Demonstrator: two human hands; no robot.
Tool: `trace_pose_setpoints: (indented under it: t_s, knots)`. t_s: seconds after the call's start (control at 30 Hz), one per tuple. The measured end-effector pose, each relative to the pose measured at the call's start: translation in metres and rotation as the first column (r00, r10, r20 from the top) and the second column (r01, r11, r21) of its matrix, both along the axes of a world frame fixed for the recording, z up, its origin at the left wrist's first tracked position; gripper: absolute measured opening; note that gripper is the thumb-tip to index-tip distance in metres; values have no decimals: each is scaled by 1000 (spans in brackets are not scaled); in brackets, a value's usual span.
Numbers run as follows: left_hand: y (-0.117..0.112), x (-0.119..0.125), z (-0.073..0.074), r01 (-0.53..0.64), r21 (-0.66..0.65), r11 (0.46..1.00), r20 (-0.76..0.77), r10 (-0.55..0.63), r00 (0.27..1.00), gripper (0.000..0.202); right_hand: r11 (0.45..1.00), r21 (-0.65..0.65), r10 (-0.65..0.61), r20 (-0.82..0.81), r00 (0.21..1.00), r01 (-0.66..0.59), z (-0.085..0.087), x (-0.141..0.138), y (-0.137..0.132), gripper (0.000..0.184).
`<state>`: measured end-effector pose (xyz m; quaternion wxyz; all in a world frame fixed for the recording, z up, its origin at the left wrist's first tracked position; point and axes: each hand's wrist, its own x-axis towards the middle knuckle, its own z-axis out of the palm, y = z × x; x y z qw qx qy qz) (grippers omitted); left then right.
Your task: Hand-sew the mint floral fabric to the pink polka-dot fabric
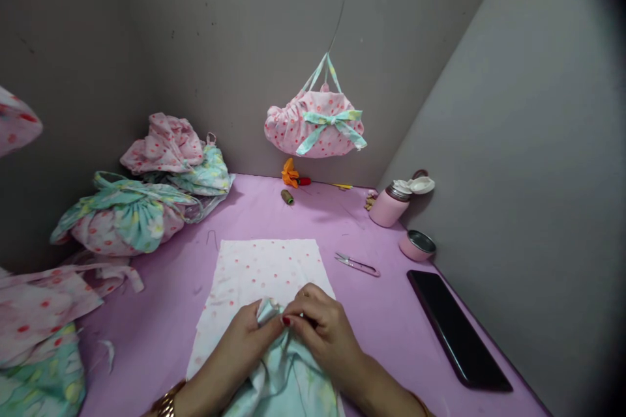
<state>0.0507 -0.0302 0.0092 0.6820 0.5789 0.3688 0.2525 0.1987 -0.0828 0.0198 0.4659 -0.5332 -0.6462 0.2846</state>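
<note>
A mint-green floral cloth (298, 374) hangs gathered between my two hands, low in the middle of the view. My left hand (247, 339) is closed on its upper edge, where a bunched fold pokes up past the thumb. Close against it, my right hand (325, 326) pinches the same cloth with thumb and fingertips; whether a needle is in that pinch cannot be made out. Beneath both hands lies a flat white cloth with red dots (267, 267). Pink-handled thread snips (358, 264) rest to the right of it.
Sewn fabric bags (132, 215) are heaped at the left on the pink tabletop (352, 228). A dotted pouch with a green bow (317, 124) hangs ahead. Thread spool (287, 197), pink flask (388, 205), its cup (417, 245) and a dark phone-like slab (457, 329) stand or lie farther out.
</note>
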Motion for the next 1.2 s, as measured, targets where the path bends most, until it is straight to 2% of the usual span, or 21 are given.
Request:
trace_pose_setpoints:
  t_s: [0.1,0.2,0.27,0.3,0.33,0.43,0.57,0.6,0.63,0.67,0.7,0.73,0.77,0.8,0.83,0.87,0.9,0.97,1.03,1.1,1.2]
  knots:
    - [0,-1,-2,-17,16,1000,-16,17,1000,25,994,-59,-108,-348,931,93,5,3,3,18]
    - [1,-1,-3,-30,-33,999,-10,29,1000,24,948,-236,-317,-703,637,211,11,31,9,26]
    - [1,-2,-2,-28,-58,998,-7,28,1000,21,913,-283,-399,-772,495,294,14,62,13,33]
    - [0,-2,-1,-27,-61,998,-10,26,1000,20,872,-269,-449,-771,451,409,15,79,13,30]
    - [0,-2,1,-28,-63,998,-16,27,1000,20,790,-240,-514,-760,397,564,15,95,13,26]
    - [-1,-2,5,-27,-73,997,-29,25,999,20,572,-147,-566,-783,259,807,14,137,10,22]
    - [0,-2,5,-25,-69,997,-29,23,999,19,276,0,-540,-827,155,961,15,158,6,17]
    - [0,-2,5,-26,-65,998,-30,24,999,19,230,37,-532,-832,157,973,15,156,6,19]
    - [0,-2,4,-27,-62,998,-32,25,999,19,219,77,-538,-822,186,973,15,150,7,21]
    - [1,-2,3,-30,-58,998,-36,28,999,19,270,111,-566,-785,251,956,15,140,8,23]
    - [1,-2,3,-34,-53,998,-40,32,999,20,384,131,-600,-717,355,914,14,128,9,23]
    - [1,-1,2,-39,-50,998,-40,37,999,20,566,105,-619,-602,505,818,14,113,9,20]
    - [1,-1,2,-43,-49,998,-38,41,998,20,781,-18,-562,-454,691,624,13,98,8,16]
    - [1,-1,2,-46,-53,998,-33,44,998,20,911,-187,-410,-327,852,367,12,82,7,13]
    - [1,-1,2,-49,-60,997,-26,48,999,19,935,-324,-225,-239,945,141,11,67,5,14]
    - [2,-1,1,-53,-70,996,-15,52,999,19,906,-423,-68,-189,980,-19,10,55,3,19]
    - [2,-1,1,-58,-78,995,-3,58,998,18,874,-469,73,-124,990,-123,9,45,0,21]
    - [3,-2,1,-70,-88,994,12,71,997,17,865,-463,246,51,968,-195,8,36,-3,16]
    - [3,-3,0,-78,-91,993,15,80,997,17,874,-444,311,200,929,-197,6,40,-4,13]
    - [3,-3,1,-86,-95,992,8,87,996,17,862,-475,304,208,930,-176,4,49,-2,10]
    - [3,-2,3,-86,-83,993,-12,86,996,18,905,-421,103,97,990,-53,1,57,4,8]
